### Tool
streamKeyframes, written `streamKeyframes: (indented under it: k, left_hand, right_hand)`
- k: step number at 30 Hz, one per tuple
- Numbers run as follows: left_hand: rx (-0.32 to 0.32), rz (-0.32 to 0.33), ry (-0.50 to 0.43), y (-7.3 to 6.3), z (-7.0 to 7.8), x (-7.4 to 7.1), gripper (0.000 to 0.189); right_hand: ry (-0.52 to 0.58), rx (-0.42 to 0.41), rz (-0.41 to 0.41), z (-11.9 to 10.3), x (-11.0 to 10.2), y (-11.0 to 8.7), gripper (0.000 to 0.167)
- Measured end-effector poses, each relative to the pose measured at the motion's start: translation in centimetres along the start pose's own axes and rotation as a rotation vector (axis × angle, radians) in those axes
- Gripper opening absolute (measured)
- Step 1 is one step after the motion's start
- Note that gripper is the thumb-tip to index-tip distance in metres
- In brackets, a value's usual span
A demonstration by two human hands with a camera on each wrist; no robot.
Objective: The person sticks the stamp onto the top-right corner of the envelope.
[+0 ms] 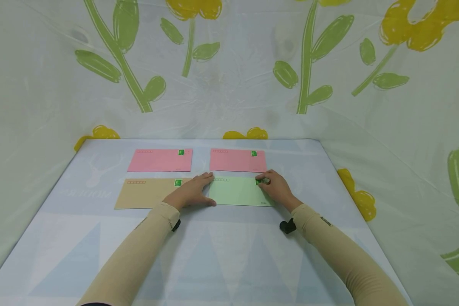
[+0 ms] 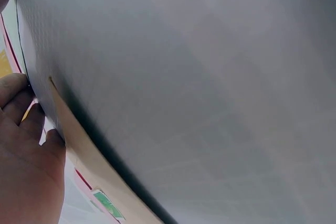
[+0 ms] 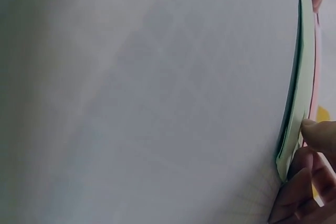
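Observation:
In the head view a pale green envelope lies flat on the table. My left hand spreads over the right end of a tan envelope, its fingertips and thumb resting at the green envelope's left edge. My right hand is at the green envelope's upper right corner, where its thumb and finger pinch a small green stamp, partly covered by the fingers. In the right wrist view the thumb touches the green envelope and the other fingers curl at its end.
Two pink envelopes with green stamps lie in a row behind. The tan envelope also bears a stamp. A pale patterned cloth covers the table. Curtains with flowers stand at the back and sides.

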State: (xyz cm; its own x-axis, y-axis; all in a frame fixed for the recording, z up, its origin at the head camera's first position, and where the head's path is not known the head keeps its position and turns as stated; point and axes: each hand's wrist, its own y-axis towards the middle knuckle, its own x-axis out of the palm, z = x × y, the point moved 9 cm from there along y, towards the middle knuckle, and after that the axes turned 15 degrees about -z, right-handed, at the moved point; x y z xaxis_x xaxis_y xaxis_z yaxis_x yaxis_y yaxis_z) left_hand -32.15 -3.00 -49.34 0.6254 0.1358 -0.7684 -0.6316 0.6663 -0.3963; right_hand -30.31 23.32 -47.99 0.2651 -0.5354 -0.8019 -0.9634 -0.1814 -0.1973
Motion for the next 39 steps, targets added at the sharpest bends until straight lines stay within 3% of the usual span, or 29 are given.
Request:
streamKeyframes:
  k: [22,39]
  left_hand:
    - [0.001,-0.015,-0.015,-0.3,0.0,0.0,0.103]
    - [0.010,-0.009,-0.019,-0.1,-0.1,0.0,0.103]
  right_hand:
    - [0.046,0.023,0.026,-0.7,-0.1,-1.3,0.030]
    - [-0.037,-0.029,-0.001,-1.4,0.4,-1.6,0.027]
